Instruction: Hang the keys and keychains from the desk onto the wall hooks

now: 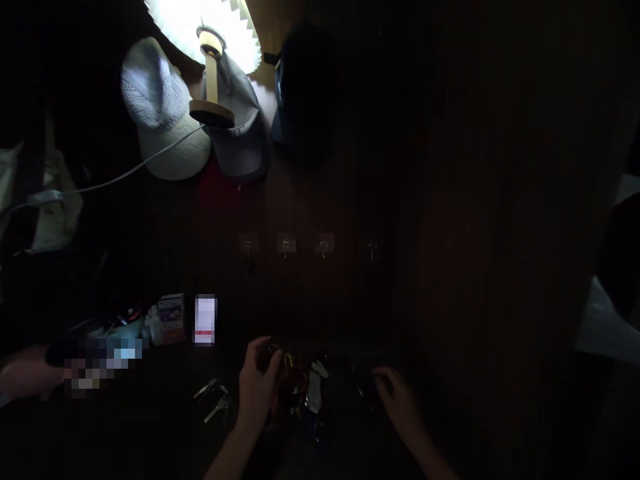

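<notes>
The surface under my hands is very dark. My left hand point(257, 383) is curled, with thumb and forefinger bent toward each other around something small and dark that I cannot make out. Right beside it lies a cluster of small items, with a yellow hook-shaped piece point(289, 361), reddish cord-like parts point(299, 381) and a pale, bone-shaped charm point(314, 393). My right hand point(395, 397) is farther right, its fingers bent together at the edge of a dark, faintly shiny thing point(363, 389) of unclear kind. Left of my left hand lies a bunch of metal keys point(216, 401).
Several clear adhesive hooks point(286, 245) line the wall. Above hang a white cap point(165, 113), a grey cap point(243, 143) and a dark cap point(305, 93), near a lit lamp point(212, 80) with a cable point(130, 170). Small boxes point(171, 319) and a blurred pale rectangle point(205, 320) stand left.
</notes>
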A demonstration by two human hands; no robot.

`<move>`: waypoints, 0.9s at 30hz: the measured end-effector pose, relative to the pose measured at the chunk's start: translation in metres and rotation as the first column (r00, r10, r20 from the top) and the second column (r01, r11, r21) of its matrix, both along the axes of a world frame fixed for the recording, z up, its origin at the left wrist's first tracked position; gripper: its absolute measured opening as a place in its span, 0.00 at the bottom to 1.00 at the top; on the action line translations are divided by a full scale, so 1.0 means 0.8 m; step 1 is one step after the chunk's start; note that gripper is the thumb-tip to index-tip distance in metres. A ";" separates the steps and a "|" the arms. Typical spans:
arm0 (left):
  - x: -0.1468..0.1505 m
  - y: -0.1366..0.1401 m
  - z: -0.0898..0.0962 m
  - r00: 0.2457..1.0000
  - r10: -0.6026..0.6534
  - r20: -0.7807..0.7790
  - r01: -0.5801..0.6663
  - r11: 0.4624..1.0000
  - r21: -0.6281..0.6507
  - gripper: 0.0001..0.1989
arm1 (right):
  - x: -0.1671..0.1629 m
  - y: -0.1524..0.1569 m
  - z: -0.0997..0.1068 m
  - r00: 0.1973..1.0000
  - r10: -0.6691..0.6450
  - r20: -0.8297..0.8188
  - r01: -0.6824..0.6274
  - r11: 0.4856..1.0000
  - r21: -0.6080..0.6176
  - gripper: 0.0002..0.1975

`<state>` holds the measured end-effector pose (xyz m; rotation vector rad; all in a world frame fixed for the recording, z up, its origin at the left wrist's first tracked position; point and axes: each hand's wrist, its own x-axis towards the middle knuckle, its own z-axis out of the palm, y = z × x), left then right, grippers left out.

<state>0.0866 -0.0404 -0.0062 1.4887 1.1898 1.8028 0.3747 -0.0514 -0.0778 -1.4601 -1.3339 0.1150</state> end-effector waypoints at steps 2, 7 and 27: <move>-0.012 0.002 0.011 0.999 0.031 -0.028 -0.030 0.999 0.011 0.18 | 0.003 0.000 0.003 0.995 0.002 -0.095 -0.007 0.998 -0.055 0.13; -0.039 0.008 0.038 0.990 0.125 -0.060 -0.121 0.990 0.066 0.18 | 0.006 -0.003 0.010 0.976 -0.017 -0.216 -0.015 0.989 -0.145 0.16; -0.086 0.071 0.100 0.939 0.284 -0.192 -0.269 0.958 0.103 0.18 | 0.001 -0.003 0.012 0.979 0.052 -0.195 -0.087 0.981 -0.173 0.16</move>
